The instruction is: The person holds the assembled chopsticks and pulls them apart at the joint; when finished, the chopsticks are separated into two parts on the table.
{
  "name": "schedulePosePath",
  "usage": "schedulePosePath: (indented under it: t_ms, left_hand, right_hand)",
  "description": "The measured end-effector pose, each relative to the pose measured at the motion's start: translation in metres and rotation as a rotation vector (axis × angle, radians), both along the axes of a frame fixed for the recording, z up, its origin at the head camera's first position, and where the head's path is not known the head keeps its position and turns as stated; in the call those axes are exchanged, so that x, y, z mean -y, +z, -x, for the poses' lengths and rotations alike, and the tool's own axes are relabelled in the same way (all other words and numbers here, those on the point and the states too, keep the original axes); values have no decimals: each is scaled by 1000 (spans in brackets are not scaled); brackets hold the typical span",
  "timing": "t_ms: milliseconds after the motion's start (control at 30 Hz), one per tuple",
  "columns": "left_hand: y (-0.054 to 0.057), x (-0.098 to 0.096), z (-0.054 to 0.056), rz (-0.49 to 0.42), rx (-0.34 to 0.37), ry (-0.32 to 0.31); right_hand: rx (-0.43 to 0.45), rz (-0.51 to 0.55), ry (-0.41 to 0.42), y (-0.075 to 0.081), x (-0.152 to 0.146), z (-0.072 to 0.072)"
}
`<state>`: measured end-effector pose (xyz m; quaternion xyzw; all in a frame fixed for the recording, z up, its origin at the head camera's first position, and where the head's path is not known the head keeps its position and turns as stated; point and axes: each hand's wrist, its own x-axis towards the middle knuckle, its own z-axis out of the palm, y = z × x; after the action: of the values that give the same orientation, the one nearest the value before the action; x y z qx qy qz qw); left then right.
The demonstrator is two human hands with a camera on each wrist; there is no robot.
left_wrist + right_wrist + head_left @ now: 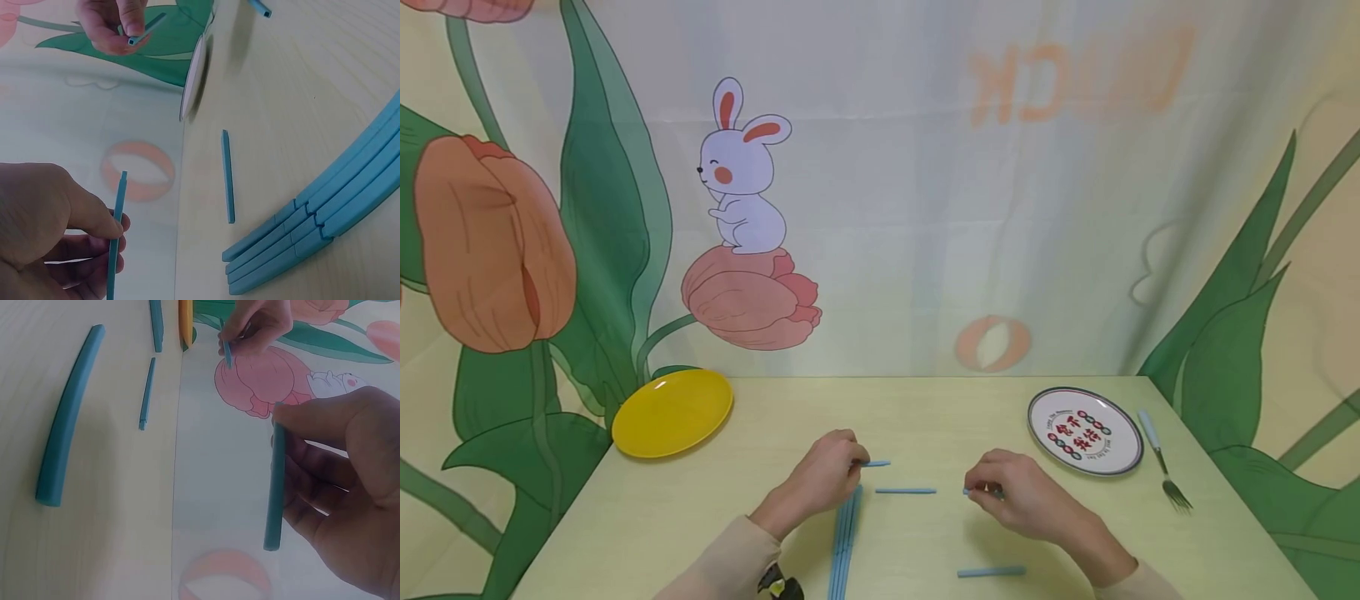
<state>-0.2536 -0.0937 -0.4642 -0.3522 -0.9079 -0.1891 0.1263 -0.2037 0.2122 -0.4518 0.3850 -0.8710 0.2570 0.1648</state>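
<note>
My left hand [827, 471] pinches a thin blue stick [116, 244] between thumb and fingers, raised over the table past the far end of a row of blue sticks [845, 546]. Those sticks lie side by side, and seams show along them. To the right, my right hand [1018, 496] pinches a short blue stick [274, 487] by thumb and fingertips, also held up off the table. A thin loose blue stick [906, 491] lies on the table between the hands. Nearer the front, a thicker blue stick [991, 572] rests below the right hand.
A yellow plate [672, 414] sits at the back left of the table. At the back right is a white plate [1086, 432] with red lettering, and a fork [1165, 467] beside it. A printed curtain [880, 208] hangs along the table's far edge.
</note>
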Motion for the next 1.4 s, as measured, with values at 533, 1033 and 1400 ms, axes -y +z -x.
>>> schedulePosePath:
  t_ms: [533,1033,1400]
  left_hand:
    - [-7,-15,6,14,53,-14]
    - [-15,-26,10,0,115,-52]
    - [-23,-33,14,45,137,-58]
  right_hand:
    - [30,32,45,-8,5,-6]
    - [78,18,80,-19,8,-11]
    - [98,11,116,-23,10,-13]
